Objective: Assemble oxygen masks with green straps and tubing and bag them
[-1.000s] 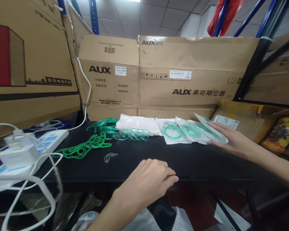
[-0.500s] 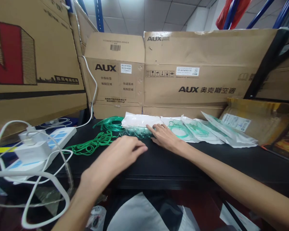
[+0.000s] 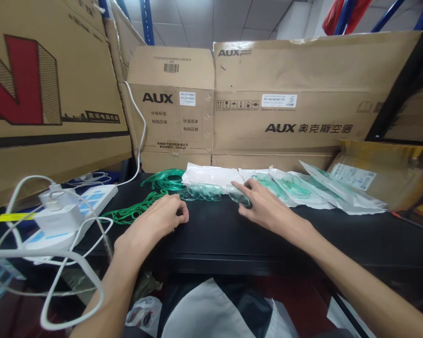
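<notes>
My right hand (image 3: 264, 202) pinches a clear, greenish plastic mask (image 3: 237, 195), held just above the black table. Left of it, several similar clear masks (image 3: 202, 191) lie nested in a row along the front of a white packet (image 3: 211, 175). My left hand (image 3: 164, 215) is closed, its fingers curled in beside a loose bundle of green elastic cords (image 3: 136, 210); whatever is in its fingers is hidden. Behind that bundle lies a coil of green tubing (image 3: 165, 179).
White and clear packets (image 3: 292, 188) with green tubing inside overlap to the right, beside a brown taped parcel (image 3: 384, 169). At the left are a white power strip (image 3: 98, 199) and tangled white cables (image 3: 88, 267). Cardboard boxes (image 3: 239, 126) wall off the back of the black table (image 3: 211, 234).
My right hand has moved right, taking one mask away from the nested row. My left hand has drawn back left toward the green cords, and its fingers have curled in.
</notes>
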A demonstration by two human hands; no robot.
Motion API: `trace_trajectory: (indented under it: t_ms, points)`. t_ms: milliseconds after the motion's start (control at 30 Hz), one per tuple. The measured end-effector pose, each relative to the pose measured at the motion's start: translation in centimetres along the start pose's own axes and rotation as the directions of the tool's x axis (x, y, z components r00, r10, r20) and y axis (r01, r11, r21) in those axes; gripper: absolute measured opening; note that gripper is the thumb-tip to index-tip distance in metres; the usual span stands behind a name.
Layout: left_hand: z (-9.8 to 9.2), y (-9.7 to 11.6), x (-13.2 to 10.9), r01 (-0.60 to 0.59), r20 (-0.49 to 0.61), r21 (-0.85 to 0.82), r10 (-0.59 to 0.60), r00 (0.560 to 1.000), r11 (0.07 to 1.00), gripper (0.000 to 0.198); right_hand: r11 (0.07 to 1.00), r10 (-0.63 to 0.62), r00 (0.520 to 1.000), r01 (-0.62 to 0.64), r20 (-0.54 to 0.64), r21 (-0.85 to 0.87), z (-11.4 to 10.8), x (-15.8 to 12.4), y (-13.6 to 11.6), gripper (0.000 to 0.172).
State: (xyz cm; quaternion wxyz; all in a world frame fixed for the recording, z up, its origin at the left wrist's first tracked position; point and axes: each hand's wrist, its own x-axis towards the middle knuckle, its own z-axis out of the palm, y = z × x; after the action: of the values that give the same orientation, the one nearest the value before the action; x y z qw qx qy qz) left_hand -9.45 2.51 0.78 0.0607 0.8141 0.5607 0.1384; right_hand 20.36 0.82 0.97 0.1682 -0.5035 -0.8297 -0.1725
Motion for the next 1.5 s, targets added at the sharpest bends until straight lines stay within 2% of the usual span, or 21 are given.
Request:
trace_trajectory:
  t_ms: [67, 167, 300, 400, 533, 633, 733, 900, 1133, 1333, 1500]
  points:
    - [0.1, 0.3, 0.2, -0.019, -0.005, -0.007, 0.019, 1.0, 1.0, 0.015, 0.99, -0.002, 0.998, -0.007, 0.064, 0.144, -0.2, -2.0, -0.5, 0.065]
    - [0.6, 1.8, 0.2, -0.057, -0.034, -0.035, 0.055, 0.998, 0.998, 0.017, 0.956, 0.011, 0.987, -0.058, 0.163, 0.289, -0.1, -4.1, -1.1, 0.064]
    - [1.7, 4.7, 0.2, -0.122, 0.001, -0.117, 0.123, 0.992, 0.986, 0.018, 0.907, 0.019, 0.969, -0.12, 0.245, 0.403, -0.3, -5.2, -1.2, 0.06]
    - [1.8, 5.8, 0.0, -0.145, -0.007, -0.157, 0.146, 0.989, 0.977, 0.023, 0.876, 0.037, 0.956, -0.172, 0.292, 0.451, -0.4, -5.6, -0.9, 0.056]
    - [0.8, 5.4, -0.6, -0.162, 0.029, -0.225, 0.173, 0.984, 0.961, 0.026, 0.857, 0.118, 0.957, -0.232, 0.264, 0.46, -0.6, -5.8, -0.5, 0.061]
    - [0.2, 4.7, -0.8, -0.165, 0.134, -0.298, 0.212, 0.968, 0.94, 0.024, 0.834, 0.12, 0.964, -0.228, 0.238, 0.502, -0.7, -5.7, -0.4, 0.056]
    - [0.6, 4.3, -0.4, -0.203, 0.156, -0.299, 0.258, 0.954, 0.933, 0.02, 0.808, 0.108, 0.964, -0.227, 0.242, 0.543, -0.4, -5.4, -0.5, 0.051]
    - [1.3, 4.7, 0.3, -0.294, 0.091, -0.274, 0.329, 0.94, 0.916, 0.015, 0.788, 0.087, 0.972, -0.202, 0.22, 0.581, 0.0, -5.2, -0.6, 0.045]
    - [0.6, 6.7, -0.7, -0.422, -0.063, -0.243, 0.42, 0.905, 0.873, 0.015, 0.786, 0.093, 0.963, -0.227, 0.252, 0.575, -0.9, -5.3, -1.2, 0.047]
    - [1.0, 7.9, -1.1, -0.464, -0.067, -0.239, 0.463, 0.884, 0.853, 0.015, 0.778, 0.107, 0.956, -0.251, 0.272, 0.576, -1.2, -5.3, -1.7, 0.045]
    - [1.1, 7.9, -1.0, -0.457, -0.075, -0.224, 0.452, 0.889, 0.861, 0.011, 0.762, 0.094, 0.959, -0.241, 0.267, 0.6, -1.3, -5.2, -1.9, 0.043]
